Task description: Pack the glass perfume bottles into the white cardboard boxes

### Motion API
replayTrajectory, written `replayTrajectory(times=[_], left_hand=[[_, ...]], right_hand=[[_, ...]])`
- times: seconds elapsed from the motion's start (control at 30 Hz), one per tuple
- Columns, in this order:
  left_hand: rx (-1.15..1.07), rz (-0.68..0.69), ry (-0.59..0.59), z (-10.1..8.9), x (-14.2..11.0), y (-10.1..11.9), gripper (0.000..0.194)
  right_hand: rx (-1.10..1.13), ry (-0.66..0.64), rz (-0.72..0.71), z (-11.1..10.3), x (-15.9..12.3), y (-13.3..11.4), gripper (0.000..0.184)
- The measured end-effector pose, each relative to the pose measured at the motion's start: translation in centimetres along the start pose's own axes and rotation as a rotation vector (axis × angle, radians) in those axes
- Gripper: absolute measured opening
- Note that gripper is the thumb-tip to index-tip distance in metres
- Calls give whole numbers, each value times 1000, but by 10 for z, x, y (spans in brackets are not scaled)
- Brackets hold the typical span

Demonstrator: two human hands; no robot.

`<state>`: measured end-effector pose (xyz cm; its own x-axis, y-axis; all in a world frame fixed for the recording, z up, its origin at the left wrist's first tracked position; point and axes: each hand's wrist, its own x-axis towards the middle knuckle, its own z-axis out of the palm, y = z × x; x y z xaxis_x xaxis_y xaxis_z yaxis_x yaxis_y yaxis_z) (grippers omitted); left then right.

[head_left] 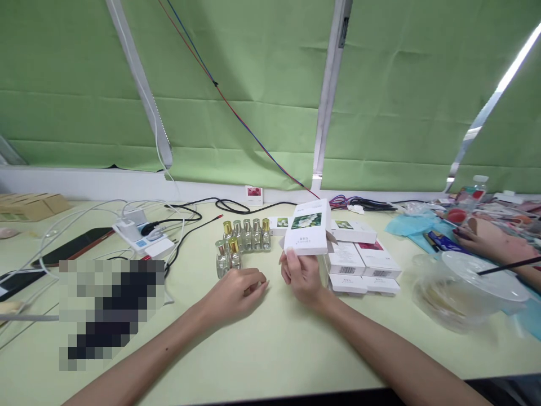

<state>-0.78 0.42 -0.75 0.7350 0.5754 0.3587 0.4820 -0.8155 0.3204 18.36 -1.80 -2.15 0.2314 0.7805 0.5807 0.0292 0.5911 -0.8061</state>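
In my right hand is a white carton with a picture of white flowers, gripped at its lower edge and tilted up. Its flaps stand out at the sides, partly hidden. My left hand rests on the table with fingers curled in and nothing visible in them. Just beyond it stand several small clear glass bottles with gold or silver caps, the nearest beside my knuckles. To the right of the held carton is a stack of white cartons, some showing flower pictures, others barcodes.
Chargers on a power strip, white cables and a phone lie at left, near a pixelated patch. A lidded plastic bowl is at right. Beyond it, another person's hand is over a blue sheet. A small card stands at the back.
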Motion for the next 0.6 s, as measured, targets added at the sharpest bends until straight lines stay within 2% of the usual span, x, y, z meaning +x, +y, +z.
replayTrajectory(times=[0.1, 0.23, 0.37, 0.6], left_hand=[[3, 2, 73, -1, 0, -3, 25], [26, 16, 193, -2, 0, -8, 19], [27, 7, 235, -2, -1, -9, 15], [24, 9, 214, -1, 0, -10, 14]], right_hand=[[-36, -118, -57, -1, 0, 1, 49], [-96, -130, -102, -2, 2, -4, 50], [-145, -135, -127, -2, 4, -9, 47], [-83, -195, 46, 1, 3, -6, 48]])
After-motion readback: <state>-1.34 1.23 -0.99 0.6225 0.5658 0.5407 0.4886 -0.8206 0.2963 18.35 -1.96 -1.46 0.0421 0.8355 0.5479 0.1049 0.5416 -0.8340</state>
